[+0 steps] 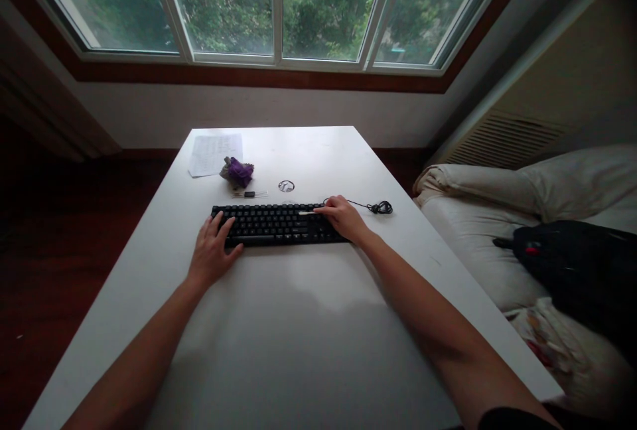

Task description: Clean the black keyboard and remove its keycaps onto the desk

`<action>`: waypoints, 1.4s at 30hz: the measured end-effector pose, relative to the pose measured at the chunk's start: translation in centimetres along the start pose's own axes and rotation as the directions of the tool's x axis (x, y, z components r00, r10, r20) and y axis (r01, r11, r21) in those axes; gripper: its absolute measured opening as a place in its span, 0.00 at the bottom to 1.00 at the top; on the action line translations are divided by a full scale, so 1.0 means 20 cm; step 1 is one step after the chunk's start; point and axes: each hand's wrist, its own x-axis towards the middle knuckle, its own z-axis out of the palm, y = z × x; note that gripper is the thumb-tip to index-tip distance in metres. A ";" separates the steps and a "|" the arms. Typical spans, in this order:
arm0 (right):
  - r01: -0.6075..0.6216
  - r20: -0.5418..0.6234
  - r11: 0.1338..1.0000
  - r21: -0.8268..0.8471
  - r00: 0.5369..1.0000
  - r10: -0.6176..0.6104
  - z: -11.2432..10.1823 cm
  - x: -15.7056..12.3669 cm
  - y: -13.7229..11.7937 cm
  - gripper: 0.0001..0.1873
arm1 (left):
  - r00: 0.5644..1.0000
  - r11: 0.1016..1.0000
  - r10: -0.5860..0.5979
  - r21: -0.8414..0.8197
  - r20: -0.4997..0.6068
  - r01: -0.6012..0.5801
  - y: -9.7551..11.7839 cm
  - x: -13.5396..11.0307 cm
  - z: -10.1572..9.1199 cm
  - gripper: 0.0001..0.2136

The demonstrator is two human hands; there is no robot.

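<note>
A black keyboard [271,223] lies across the middle of a white table [298,337]. My left hand [213,251] rests on the keyboard's left end, fingers stretched out and apart over the keys. My right hand [343,217] sits at the keyboard's right end, fingers closed round a thin pale stick-like tool [309,213] whose tip lies over the keys. The keyboard's black cable [379,207] lies coiled just right of that hand.
Behind the keyboard lie a small metal tool [250,194], a round ring-shaped object [286,186], a purple crumpled cloth [238,171] and a sheet of paper [215,153]. A sofa with cushions and a black bag [577,264] stands at the right. Windows [259,5] run along the far wall.
</note>
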 end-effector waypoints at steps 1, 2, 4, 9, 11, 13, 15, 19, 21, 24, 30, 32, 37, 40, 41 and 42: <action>0.010 0.000 1.000 -0.005 1.000 -0.010 0.02 0.03 -0.04 0.20 | 1.000 1.000 -0.014 -0.006 -0.006 0.014 0.00 0.00 0.00 0.32; 0.018 0.001 1.000 -0.009 1.000 -0.018 0.04 0.05 -0.07 0.20 | 0.999 0.999 -0.037 -0.013 -0.014 0.036 0.00 0.01 0.00 0.32; 0.025 0.003 1.000 -0.009 1.000 -0.025 0.04 0.06 -0.08 0.20 | 0.995 0.994 -0.102 -0.028 -0.021 0.102 -0.02 0.00 0.00 0.32; 0.014 0.021 1.000 0.018 1.000 -0.014 -0.01 0.02 -0.01 0.21 | 0.980 0.977 -0.196 -0.076 0.019 0.197 -0.05 -0.01 -0.01 0.37; 0.015 0.025 1.000 0.019 1.000 -0.015 0.01 0.04 -0.02 0.21 | 0.982 0.979 -0.185 -0.084 0.039 0.187 -0.03 -0.01 -0.01 0.37; 0.023 0.023 1.000 0.020 0.999 -0.024 0.04 0.08 -0.07 0.20 | 0.986 0.983 -0.154 -0.092 0.064 0.160 0.00 -0.01 -0.02 0.37; 0.039 0.019 0.999 0.021 0.999 -0.040 0.09 0.13 -0.14 0.20 | 0.989 0.987 -0.118 -0.100 0.085 0.126 0.02 -0.01 -0.02 0.35; 0.057 0.017 0.998 0.021 0.998 -0.058 0.14 0.20 -0.22 0.21 | 0.992 0.988 -0.089 -0.116 0.091 0.100 0.02 -0.02 -0.03 0.30; 0.055 0.025 0.998 0.031 0.998 -0.056 0.13 0.19 -0.21 0.20 | 0.992 0.987 -0.091 -0.127 0.084 0.102 0.02 -0.01 -0.02 0.30; 0.053 0.045 0.997 0.060 0.997 -0.055 0.10 0.17 -0.14 0.20 | 0.994 0.984 -0.092 -0.146 0.065 0.100 0.01 -0.01 -0.01 0.30; 0.070 0.064 0.996 0.056 0.995 -0.074 0.14 0.25 -0.24 0.19 | 0.996 0.982 -0.087 -0.168 0.010 0.087 0.00 0.00 -0.02 0.25; 0.086 0.065 0.996 0.035 0.994 -0.088 0.19 0.30 -0.34 0.19 | 0.997 0.982 -0.079 -0.173 0.010 0.079 0.00 0.01 -0.03 0.24; 0.081 0.048 0.996 -0.029 0.996 -0.079 0.31 0.39 -0.50 0.17 | 0.999 0.980 -0.051 -0.194 0.012 0.052 -0.03 0.01 -0.02 0.24; 0.074 0.039 0.996 -0.054 0.997 -0.072 0.32 0.39 -0.51 0.17 | 0.999 0.977 -0.050 -0.208 0.002 0.049 -0.03 0.01 -0.01 0.24; 0.075 0.036 0.995 -0.059 0.997 -0.073 0.31 0.38 -0.50 0.17 | 0.999 0.976 -0.051 -0.212 0.001 0.050 -0.03 0.01 -0.01 0.24; 0.076 0.034 0.995 -0.064 0.997 -0.074 0.30 0.37 -0.49 0.16 | 0.999 0.975 -0.053 -0.214 0.003 0.052 -0.03 0.01 0.00 0.24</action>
